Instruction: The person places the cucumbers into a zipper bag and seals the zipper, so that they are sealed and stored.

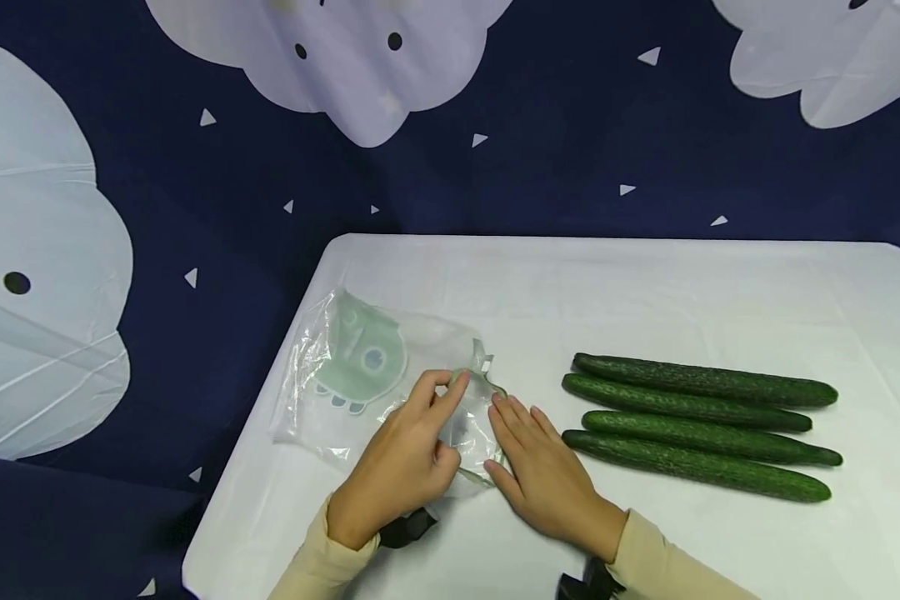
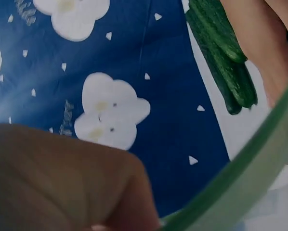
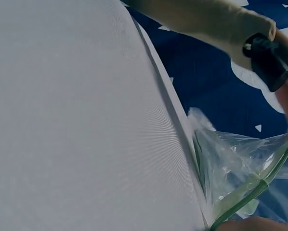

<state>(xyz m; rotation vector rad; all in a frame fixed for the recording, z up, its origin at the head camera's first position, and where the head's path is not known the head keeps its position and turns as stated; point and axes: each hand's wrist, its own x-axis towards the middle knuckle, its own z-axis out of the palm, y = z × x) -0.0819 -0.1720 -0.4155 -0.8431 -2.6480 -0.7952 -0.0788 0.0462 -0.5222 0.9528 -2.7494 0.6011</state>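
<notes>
A clear plastic zip bag [image 1: 431, 337] with a green cartoon print lies on the left of the table, its mouth facing right. The bag's green sealing strip [image 3: 250, 195] bows apart in the right wrist view, so the mouth gapes. My left hand [image 1: 401, 467] holds the rim at the mouth, index finger stretched along it and thumb bent beneath. My right hand [image 1: 551, 479] touches the mouth's right edge with its fingers straight; its fingertips are partly hidden at the rim. Several dark green cucumbers [image 1: 705, 417] lie side by side just right of that hand.
A white cloth covers the table [image 1: 645, 292], with rounded far corners. Behind and left hangs a navy backdrop [image 1: 555, 100] printed with pale clouds and small triangles. Black wrist mounts [image 1: 408, 527] sit under both wrists, near the beige sleeves.
</notes>
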